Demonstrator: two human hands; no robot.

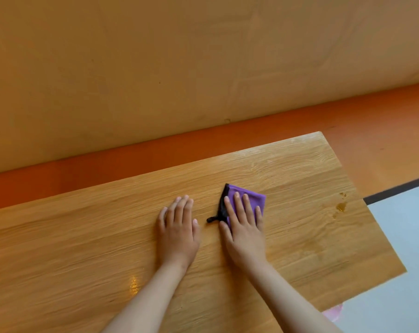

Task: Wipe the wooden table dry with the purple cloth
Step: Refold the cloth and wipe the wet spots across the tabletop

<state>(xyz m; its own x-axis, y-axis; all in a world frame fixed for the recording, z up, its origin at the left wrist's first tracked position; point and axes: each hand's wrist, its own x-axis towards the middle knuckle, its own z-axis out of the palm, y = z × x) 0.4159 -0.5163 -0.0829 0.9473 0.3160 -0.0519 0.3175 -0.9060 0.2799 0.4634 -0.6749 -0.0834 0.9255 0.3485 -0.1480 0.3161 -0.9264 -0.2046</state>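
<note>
A glossy wet patch (132,283) is glinting on the wooden worktop (59,248) toward its near left part, just left of the left forearm. The left hand (178,230) is lying flat on the bare wood, palm down, fingers extended and close together, gripping nothing. Just to its right, apart from it by a narrow strip of wood, the right hand (244,233) is pressing down, open and flat with fingers spread, on the purple cloth (248,194). The cloth is sitting folded near the middle of the worktop, its far edge and right corner showing beyond the fingertips; a black hem with a small black loop (212,219) is sticking out on its left side, between the two hands. No brand, label or writing is showing on the cloth or anywhere else. Farther right, near the worktop's right edge and well apart from the cloth, small puddles of liquid (341,206) are sitting on the wood. Beyond that edge, a pale floor surface (401,227) with a dark border is showing.
</note>
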